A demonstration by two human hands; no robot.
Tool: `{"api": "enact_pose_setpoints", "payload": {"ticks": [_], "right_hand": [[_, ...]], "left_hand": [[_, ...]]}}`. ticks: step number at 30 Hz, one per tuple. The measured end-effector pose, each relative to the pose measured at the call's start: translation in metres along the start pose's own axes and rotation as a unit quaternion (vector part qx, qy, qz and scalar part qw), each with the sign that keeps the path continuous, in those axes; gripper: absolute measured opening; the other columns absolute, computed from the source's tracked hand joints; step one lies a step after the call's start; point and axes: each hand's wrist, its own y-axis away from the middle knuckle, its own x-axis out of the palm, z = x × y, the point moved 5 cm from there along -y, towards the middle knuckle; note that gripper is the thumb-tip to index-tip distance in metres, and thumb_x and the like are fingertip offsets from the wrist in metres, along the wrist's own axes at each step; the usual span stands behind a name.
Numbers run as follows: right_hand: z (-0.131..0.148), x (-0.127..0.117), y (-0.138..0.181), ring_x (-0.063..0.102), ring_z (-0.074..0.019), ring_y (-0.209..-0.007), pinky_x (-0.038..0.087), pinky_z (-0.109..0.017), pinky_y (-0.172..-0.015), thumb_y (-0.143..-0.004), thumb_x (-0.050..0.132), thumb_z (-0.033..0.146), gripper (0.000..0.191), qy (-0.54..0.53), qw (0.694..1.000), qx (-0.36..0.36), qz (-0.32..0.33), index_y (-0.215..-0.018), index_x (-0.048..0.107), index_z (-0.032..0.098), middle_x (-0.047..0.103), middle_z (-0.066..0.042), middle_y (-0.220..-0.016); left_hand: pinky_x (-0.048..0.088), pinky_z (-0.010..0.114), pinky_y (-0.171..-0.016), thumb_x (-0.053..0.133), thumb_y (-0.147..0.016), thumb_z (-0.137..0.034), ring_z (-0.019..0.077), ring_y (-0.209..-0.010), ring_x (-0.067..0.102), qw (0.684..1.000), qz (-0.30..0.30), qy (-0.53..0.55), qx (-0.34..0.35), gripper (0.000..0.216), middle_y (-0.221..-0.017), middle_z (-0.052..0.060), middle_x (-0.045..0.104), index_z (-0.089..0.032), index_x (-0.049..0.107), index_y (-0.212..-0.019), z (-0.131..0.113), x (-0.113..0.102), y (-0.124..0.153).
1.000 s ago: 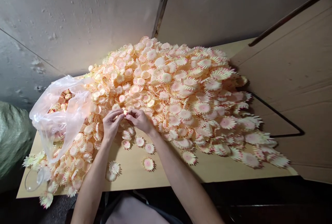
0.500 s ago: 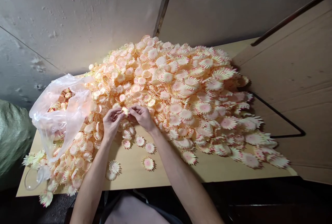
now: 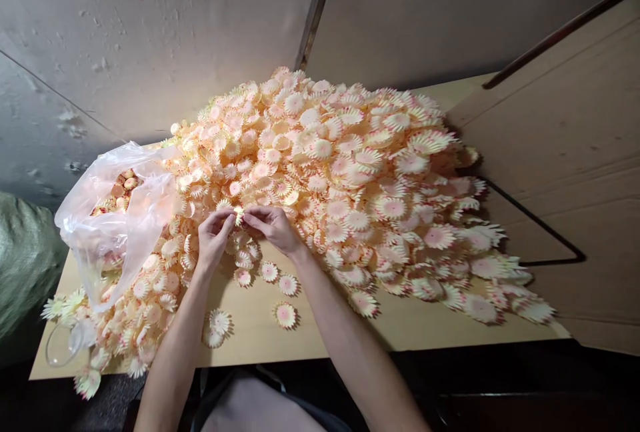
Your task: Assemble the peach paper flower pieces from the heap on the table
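Between my fingertips is a small cream flower piece (image 3: 239, 216) with a notched, petal-like edge. My left hand (image 3: 214, 232) pinches its left side with thumb and forefinger. From the right, my right hand (image 3: 275, 227) grips the other side, fingers closed. Both hands are just above the front of a big heap of similar flower pieces (image 3: 320, 149), cream with pinkish centres and red-tinged tips. Below the hands, a few loose flower pieces (image 3: 286, 315) lie on the pale tabletop (image 3: 260, 345).
A clear plastic bag (image 3: 115, 219) with small brownish and cream pieces stands at the left. Near the front left corner is a clear round container (image 3: 64, 344). A green sack (image 3: 25, 265) sits beyond the left edge. Cardboard (image 3: 565, 172) borders the right side; a wall (image 3: 150, 39) rises behind.
The flower piece has been turned between my fingers and sits slightly further left and lower. My right hand has shifted a little left. The heap looks the same.
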Motion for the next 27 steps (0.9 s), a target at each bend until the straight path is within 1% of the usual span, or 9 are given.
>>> {"api": "enact_pose_setpoints", "payload": {"ticks": [4,9,13,17,20,27], "right_hand": [[0.0002,0.0022,-0.0002,0.062,-0.0152,-0.078,0.052,-0.029,-0.075,-0.076,0.070,0.042,0.026,0.001,1.000,0.000,0.018,-0.087,0.072,0.019,0.068,-0.003,-0.084],[0.0043,0.0055,0.0012,0.063,-0.0171,-0.083,0.052,-0.030,-0.078,-0.076,0.070,0.040,0.023,0.017,0.999,-0.014,0.029,-0.087,0.073,0.019,0.069,-0.003,-0.085],[0.0058,0.0070,0.0017,0.063,-0.0178,-0.081,0.053,-0.032,-0.075,-0.075,0.071,0.039,0.023,0.032,0.999,-0.011,0.026,-0.086,0.073,0.019,0.069,-0.004,-0.085],[0.0077,0.0077,0.0014,0.063,-0.0178,-0.081,0.052,-0.032,-0.077,-0.075,0.070,0.039,0.023,0.047,0.998,-0.021,0.024,-0.086,0.074,0.019,0.070,-0.004,-0.085],[0.0074,0.0070,0.0013,0.063,-0.0177,-0.082,0.051,-0.032,-0.078,-0.076,0.070,0.039,0.023,0.054,0.998,-0.025,0.026,-0.086,0.074,0.019,0.070,-0.004,-0.085],[0.0018,0.0027,0.0009,0.063,-0.0171,-0.080,0.052,-0.029,-0.075,-0.079,0.067,0.041,0.024,0.029,0.999,-0.019,0.028,-0.083,0.074,0.018,0.070,-0.003,-0.081]], "left_hand": [[0.053,0.029,-0.080,0.070,-0.076,-0.039,0.0175,-0.087,0.066,1.000,0.012,0.002,-0.002,0.026,-0.096,0.008,0.071,-0.017,0.071,-0.090,-0.0012,0.0009,0.0002],[0.055,0.031,-0.081,0.070,-0.077,-0.038,0.0184,-0.089,0.067,1.000,0.018,0.017,-0.007,0.025,-0.099,0.008,0.072,-0.017,0.072,-0.091,-0.0014,0.0018,0.0005],[0.056,0.033,-0.081,0.074,-0.073,-0.036,0.0187,-0.088,0.068,0.999,0.020,0.045,-0.025,0.027,-0.098,0.009,0.072,-0.016,0.072,-0.091,0.0022,0.0020,0.0010],[0.056,0.034,-0.084,0.075,-0.071,-0.036,0.0207,-0.093,0.069,0.998,0.020,0.049,-0.030,0.027,-0.103,0.010,0.072,-0.015,0.072,-0.088,0.0037,0.0012,0.0007],[0.055,0.035,-0.085,0.076,-0.071,-0.036,0.0212,-0.093,0.069,0.998,0.021,0.050,-0.030,0.026,-0.102,0.010,0.072,-0.016,0.073,-0.087,0.0028,0.0012,0.0005],[0.053,0.036,-0.089,0.075,-0.072,-0.035,0.0223,-0.099,0.067,0.998,0.037,0.052,-0.020,0.023,-0.106,0.011,0.072,-0.015,0.072,-0.084,-0.0014,0.0039,0.0016]]}}
